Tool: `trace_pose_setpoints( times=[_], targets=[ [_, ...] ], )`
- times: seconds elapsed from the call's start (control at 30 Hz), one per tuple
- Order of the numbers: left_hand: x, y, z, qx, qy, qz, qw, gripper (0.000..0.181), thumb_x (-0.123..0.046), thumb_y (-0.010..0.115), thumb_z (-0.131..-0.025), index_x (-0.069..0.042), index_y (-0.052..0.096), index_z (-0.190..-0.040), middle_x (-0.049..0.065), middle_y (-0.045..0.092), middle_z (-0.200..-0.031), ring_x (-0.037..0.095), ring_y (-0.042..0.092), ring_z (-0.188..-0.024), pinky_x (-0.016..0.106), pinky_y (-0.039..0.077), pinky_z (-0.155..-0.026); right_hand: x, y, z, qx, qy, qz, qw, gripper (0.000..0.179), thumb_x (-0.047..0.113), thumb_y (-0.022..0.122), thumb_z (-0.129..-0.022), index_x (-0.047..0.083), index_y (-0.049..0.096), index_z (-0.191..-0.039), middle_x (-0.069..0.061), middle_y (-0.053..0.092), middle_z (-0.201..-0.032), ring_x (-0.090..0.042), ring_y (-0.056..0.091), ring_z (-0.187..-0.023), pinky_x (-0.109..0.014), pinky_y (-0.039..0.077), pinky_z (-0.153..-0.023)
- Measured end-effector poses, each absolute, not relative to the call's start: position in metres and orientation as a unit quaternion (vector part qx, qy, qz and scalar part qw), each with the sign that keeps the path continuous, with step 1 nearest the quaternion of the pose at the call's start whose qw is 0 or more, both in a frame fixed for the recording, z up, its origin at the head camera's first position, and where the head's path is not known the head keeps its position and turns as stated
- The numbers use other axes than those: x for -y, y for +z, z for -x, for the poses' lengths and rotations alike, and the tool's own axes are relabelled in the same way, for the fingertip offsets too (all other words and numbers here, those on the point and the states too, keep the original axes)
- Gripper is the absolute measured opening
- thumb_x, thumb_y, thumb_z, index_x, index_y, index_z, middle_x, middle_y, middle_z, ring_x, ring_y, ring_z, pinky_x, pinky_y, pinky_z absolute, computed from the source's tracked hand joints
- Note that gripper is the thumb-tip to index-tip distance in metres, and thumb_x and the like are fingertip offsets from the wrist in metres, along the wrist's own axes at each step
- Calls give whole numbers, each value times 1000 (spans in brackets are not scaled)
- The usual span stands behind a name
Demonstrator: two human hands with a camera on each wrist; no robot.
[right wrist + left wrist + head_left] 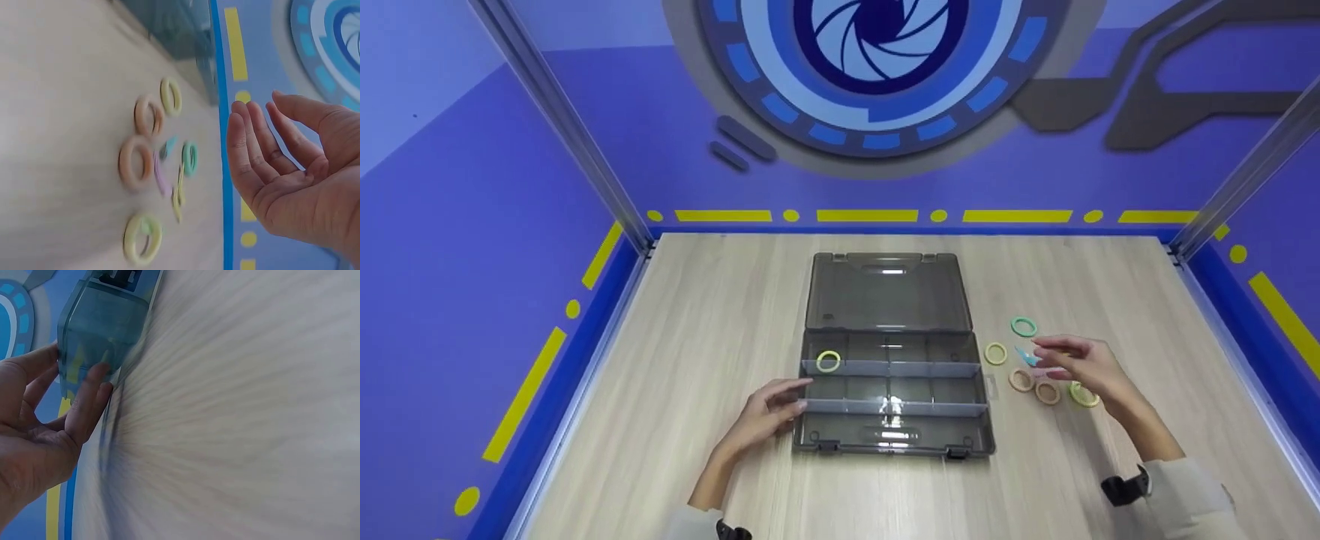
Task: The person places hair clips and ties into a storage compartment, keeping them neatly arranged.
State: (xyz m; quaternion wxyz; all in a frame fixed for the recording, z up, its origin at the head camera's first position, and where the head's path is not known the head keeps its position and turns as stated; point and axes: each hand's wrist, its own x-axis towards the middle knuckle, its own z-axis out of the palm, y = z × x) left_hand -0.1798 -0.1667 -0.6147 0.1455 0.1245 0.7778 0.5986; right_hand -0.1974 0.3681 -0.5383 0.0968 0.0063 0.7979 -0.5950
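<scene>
A smoky translucent divided storage box lies on the table with its lid folded back. One yellow ring is in its back row, at the left. My left hand grips the box's left edge, thumb and fingers at its wall in the left wrist view. My right hand hovers over loose rings with parted, slightly bent fingers and holds nothing. Near it lie a green ring, peach rings, yellow rings, and small blue, purple and yellow pieces.
The pale wooden table is bounded by blue walls with yellow markings. Metal posts stand at the back corners. Clear dividers split the box into rows.
</scene>
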Motion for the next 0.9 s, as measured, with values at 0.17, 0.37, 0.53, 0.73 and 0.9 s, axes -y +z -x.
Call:
trace_pose_setpoints(
  times=[0.17,0.37,0.53,0.73,0.9],
  targets=[
    [166,-618,176,-775,602,-127,144,44,-23,66,-101,-9,60,-142,21,53,-144,38,56,-128,27,55,-89,-396,-544,189,-792,-601,-39,95,25,21,68,-100,11,70,-123,15,76,-102,-4,74,-93,-26,60,-80],
    [166,-619,175,-777,605,-106,134,40,-24,67,-100,-13,63,-139,16,55,-143,37,55,-131,24,50,-96,-421,-561,186,-772,-620,-80,117,16,18,68,-99,24,75,-113,17,76,-99,-2,74,-91,-25,60,-80],
    [166,-620,174,-776,608,-108,124,40,-22,67,-100,-10,63,-138,17,55,-142,37,55,-129,23,50,-95,-438,-576,180,-771,-614,-111,127,20,22,69,-100,19,74,-119,17,77,-97,-1,73,-90,-23,59,-78],
    [165,-620,172,-768,621,-107,117,40,-19,67,-100,-5,63,-138,21,53,-144,39,54,-130,21,50,-94,-454,-587,176,-759,-624,-139,128,15,22,68,-100,29,77,-109,16,78,-91,-1,73,-85,-22,59,-74],
    [165,-620,172,-767,621,-109,116,39,-17,66,-100,-5,63,-137,21,53,-144,41,54,-131,22,50,-94,-458,-597,173,-817,-551,-129,114,33,23,69,-99,5,70,-126,21,74,-90,1,68,-78,-23,57,-68]
  ],
)
